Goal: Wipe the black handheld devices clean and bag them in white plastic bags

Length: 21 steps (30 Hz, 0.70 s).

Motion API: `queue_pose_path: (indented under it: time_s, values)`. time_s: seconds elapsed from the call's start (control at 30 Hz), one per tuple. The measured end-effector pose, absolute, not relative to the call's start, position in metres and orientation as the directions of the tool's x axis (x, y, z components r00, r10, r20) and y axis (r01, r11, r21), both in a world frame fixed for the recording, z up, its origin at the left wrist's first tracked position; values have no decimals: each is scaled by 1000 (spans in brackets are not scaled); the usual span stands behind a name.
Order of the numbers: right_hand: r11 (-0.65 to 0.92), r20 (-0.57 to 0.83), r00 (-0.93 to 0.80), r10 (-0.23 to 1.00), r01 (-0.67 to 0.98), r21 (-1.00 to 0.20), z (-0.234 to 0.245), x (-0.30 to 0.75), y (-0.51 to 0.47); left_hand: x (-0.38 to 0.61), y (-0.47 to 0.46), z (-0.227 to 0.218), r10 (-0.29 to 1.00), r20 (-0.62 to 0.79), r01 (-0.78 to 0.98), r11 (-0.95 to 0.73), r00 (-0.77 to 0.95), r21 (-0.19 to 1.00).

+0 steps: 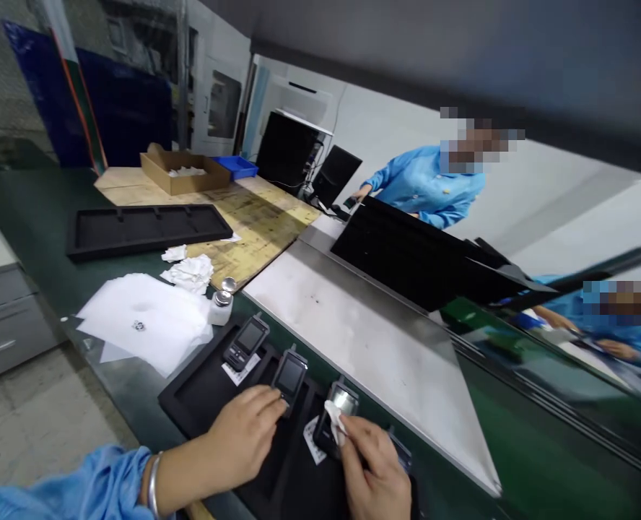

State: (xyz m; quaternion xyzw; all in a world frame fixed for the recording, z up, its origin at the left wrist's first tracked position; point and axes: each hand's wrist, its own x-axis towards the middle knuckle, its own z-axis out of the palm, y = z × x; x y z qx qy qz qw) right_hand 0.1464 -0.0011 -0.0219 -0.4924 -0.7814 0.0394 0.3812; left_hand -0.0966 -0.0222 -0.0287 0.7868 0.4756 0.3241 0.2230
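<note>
My right hand (377, 462) pinches a crumpled white wipe (333, 417) against the front of a black handheld device (343, 397) with a screen and stubby antenna. Left of it, my left hand (247, 433) is curled, its fingertips at the lower end of a second handheld device (291, 373); what they grip, if anything, is hidden. Another such device (247, 341) lies farther left, a printed white label (241, 370) under it. Partly behind my right hand is one more device (400, 451). All rest in a black foam tray (190, 393).
White sheets (141, 307), crumpled tissues (190, 274) and a small metal-topped bottle (221, 307) lie beyond the tray. Farther back are an empty black tray (152, 230), a cardboard box (185, 173) and a blue bin (237, 167). A white board (364, 347) borders the tray. Two people in blue work opposite.
</note>
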Motion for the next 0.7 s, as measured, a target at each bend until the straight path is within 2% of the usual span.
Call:
queue_pose_path:
  time_s: [0.1,0.17,0.3,0.43,0.6,0.7]
  values:
    - [574,574,-316,756,741,-348,-12,95,50,-132,-16,-43,933,265,824,-343,243,451]
    - [597,576,-364,732,749,-287,-14,54,83,-145,-13,-52,946,220,864,-310,239,396]
    - [607,500,-461,733,775,-175,-28,-6,116,-152,-12,-58,944,164,858,-328,286,395]
    - [750,372,-674,638,653,-102,-36,-16,111,-151,-10,-53,951,97,851,-306,293,426]
    - [677,430,-595,679,734,-53,-34,-11,114,-152,-7,-54,943,70,845,-324,326,425]
    - [781,341,-721,604,620,-72,-32,-19,118,-152,-7,-57,945,68,840,-315,319,441]
